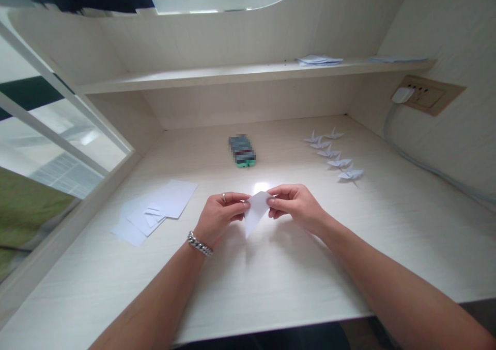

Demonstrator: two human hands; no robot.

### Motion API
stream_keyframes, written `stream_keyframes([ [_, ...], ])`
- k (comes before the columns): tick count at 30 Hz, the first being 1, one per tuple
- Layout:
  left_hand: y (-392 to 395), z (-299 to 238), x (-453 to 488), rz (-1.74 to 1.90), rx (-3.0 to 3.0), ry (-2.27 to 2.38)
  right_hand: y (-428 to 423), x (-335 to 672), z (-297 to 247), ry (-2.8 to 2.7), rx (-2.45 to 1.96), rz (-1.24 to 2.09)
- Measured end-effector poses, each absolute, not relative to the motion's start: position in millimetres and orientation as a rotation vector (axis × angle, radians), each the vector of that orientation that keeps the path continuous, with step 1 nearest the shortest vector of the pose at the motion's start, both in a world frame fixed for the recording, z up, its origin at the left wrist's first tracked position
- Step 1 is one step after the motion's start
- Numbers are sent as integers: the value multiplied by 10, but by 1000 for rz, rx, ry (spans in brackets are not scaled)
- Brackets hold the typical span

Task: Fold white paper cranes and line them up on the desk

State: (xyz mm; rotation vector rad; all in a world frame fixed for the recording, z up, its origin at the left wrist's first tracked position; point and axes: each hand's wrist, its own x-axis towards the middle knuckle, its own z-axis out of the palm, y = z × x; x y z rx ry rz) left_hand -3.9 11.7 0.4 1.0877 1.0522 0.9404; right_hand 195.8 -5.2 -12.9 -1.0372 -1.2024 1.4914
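both hands are pinching a folded white paper [256,211] above the desk [294,267], left hand [220,217] on its left edge, right hand [295,205] on its right; loose sheets [155,210] are lying left, paper cranes [333,156] far right.

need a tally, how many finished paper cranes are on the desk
5 paper cranes, in a row right of the phone: at. Overlaps may hide another.

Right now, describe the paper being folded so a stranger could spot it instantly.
Start at the pale desk under the shelf. At its middle, the left hand and right hand pinch a white folded paper. Unlike the flat sheets to the left and finished cranes to the right, it is held, tapering downward.
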Motion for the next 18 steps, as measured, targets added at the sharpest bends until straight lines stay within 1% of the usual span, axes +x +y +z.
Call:
stream_keyframes([
  [5,115,12,-38,976,1075,998,-78,1980,-93,-1210,-987,1506],
  [10,86,37,-49,970,1360,1078,-99,1993,-39,-1247,-942,1619],
  [14,59,51,-43,898,1561,1115,-104,1917,-77,-1316,-1046,1521],
  [18,60,35,-38,908,1541,1086,-104,1866,-123,-1390,-1083,1428],
])
